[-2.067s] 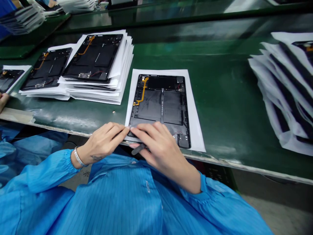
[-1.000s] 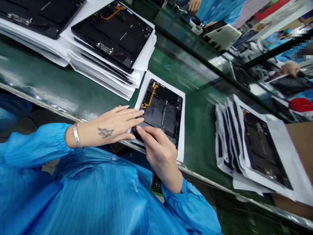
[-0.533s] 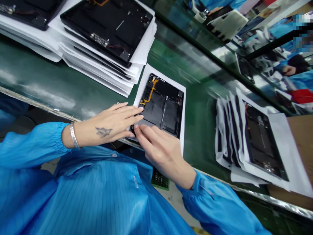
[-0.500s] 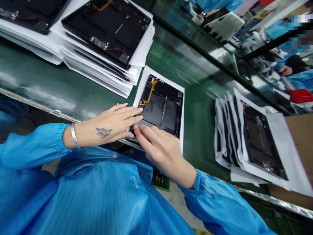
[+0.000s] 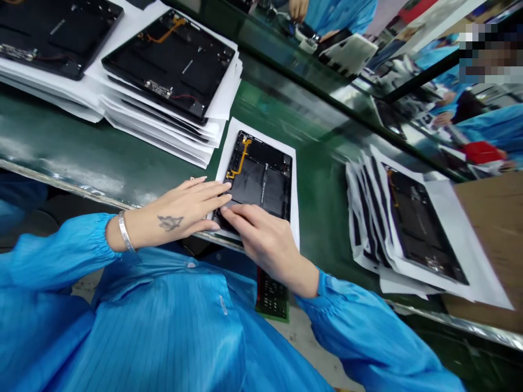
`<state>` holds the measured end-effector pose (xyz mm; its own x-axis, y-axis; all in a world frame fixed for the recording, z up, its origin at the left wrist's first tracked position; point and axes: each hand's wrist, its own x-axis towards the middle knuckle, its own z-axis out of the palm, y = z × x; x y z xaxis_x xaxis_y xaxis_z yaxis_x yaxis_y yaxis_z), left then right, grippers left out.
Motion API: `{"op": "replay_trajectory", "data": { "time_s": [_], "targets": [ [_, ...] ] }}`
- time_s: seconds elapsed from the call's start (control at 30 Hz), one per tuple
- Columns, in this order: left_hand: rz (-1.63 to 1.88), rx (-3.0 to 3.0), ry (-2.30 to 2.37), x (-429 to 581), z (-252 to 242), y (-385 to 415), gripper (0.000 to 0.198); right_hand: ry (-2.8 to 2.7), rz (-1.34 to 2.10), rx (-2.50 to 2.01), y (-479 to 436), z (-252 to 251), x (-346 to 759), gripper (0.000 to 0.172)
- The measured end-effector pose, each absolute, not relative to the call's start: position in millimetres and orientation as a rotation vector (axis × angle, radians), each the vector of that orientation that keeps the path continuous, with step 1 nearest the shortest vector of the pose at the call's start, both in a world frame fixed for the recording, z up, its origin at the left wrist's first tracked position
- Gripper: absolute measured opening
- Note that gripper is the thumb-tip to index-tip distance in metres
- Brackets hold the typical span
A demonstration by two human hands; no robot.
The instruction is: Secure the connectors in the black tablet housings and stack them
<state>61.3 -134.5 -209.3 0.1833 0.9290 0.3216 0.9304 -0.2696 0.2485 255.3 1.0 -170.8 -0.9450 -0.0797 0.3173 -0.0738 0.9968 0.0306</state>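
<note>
An opened black tablet housing (image 5: 261,177) lies on a white sheet (image 5: 295,228) at the table's front edge. An orange flex cable (image 5: 244,158) runs along its left side, and dark battery cells fill its middle. My left hand (image 5: 188,207) is flat with fingers stretched out, its fingertips resting on the housing's left edge. My right hand (image 5: 265,239) lies over the near part of the housing, thumb and fingers pinched together at the near left corner. Whatever the pinch holds, if anything, is hidden by the fingers.
Stacks of similar housings (image 5: 175,65) between white sheets stand at the back left. Another stack (image 5: 425,223) leans at the right beside a cardboard box (image 5: 494,228). A dark rail (image 5: 327,103) crosses behind the green table (image 5: 322,190). Co-workers in blue sleeves (image 5: 343,13) are beyond it.
The view has shifted slightly, so the table's contents appear a little to the left. Both hands keep nearly the same place and pose on the housing.
</note>
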Motion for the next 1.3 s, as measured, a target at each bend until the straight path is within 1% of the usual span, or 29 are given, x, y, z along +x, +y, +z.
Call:
{"op": "replay_trajectory", "data": {
  "time_s": [0.07,0.13,0.3,0.4,0.5,0.53,0.63,0.67,0.7,0.73,0.77,0.87,0.9,0.93,1.0,1.03,1.17,1.3],
  "targets": [
    [-0.651,-2.403,-1.906,61,-211,-135,0.053,-2.719,0.172,-0.041,5,-179,260,0.028],
    [-0.653,-2.41,-1.908,62,-212,-135,0.054,-2.658,0.228,-0.113,3,-185,264,0.03],
    [-0.646,-2.418,-1.933,61,-210,-135,0.054,-2.686,0.095,-0.021,-12,-186,264,0.034],
    [-0.65,-2.422,-1.933,61,-209,-135,0.053,-2.695,-0.042,0.067,-11,-182,260,0.032],
    [-0.683,-2.405,-1.935,63,-207,-136,0.052,-2.676,-0.082,0.002,-7,-181,260,0.033],
    [-0.697,-2.395,-1.924,64,-206,-136,0.051,-2.645,-0.036,-0.077,-6,-181,261,0.034],
    [-0.739,-2.353,-1.818,67,-202,-138,0.04,-2.427,0.247,-0.37,-9,-180,268,0.046],
    [-0.752,-2.334,-1.769,68,-201,-139,0.036,-2.335,0.368,-0.442,-12,-179,271,0.045],
    [-0.764,-2.315,-1.722,69,-200,-139,0.032,-2.245,0.477,-0.489,-15,-178,274,0.04],
    [-0.777,-2.296,-1.679,70,-200,-140,0.029,-2.18,0.551,-0.516,-18,-177,277,0.033],
    [-0.787,-2.28,-1.643,71,-199,-141,0.027,-2.156,0.584,-0.524,-21,-175,279,0.031],
    [-0.791,-2.24,-1.581,74,-201,-144,0.022,-2.21,0.593,-0.465,-26,-174,285,0.052],
    [-0.794,-2.229,-1.575,75,-202,-145,0.022,-2.226,0.6,-0.416,-27,-176,287,0.053],
    [-0.8,-2.22,-1.573,76,-203,-146,0.022,-2.229,0.605,-0.358,-28,-179,287,0.049],
    [-0.811,-2.205,-1.575,77,-205,-147,0.023,-2.235,0.57,-0.243,-29,-187,287,0.032],
    [-0.814,-2.197,-1.576,78,-206,-148,0.024,-2.259,0.522,-0.198,-30,-192,287,0.029],
    [-0.803,-2.168,-1.581,79,-209,-149,0.024,-2.356,0.384,-0.118,-35,-208,283,0.042],
    [-0.803,-2.166,-1.553,80,-209,-149,0.025,-2.35,0.339,-0.126,-39,-214,281,0.044]
  ]
}}
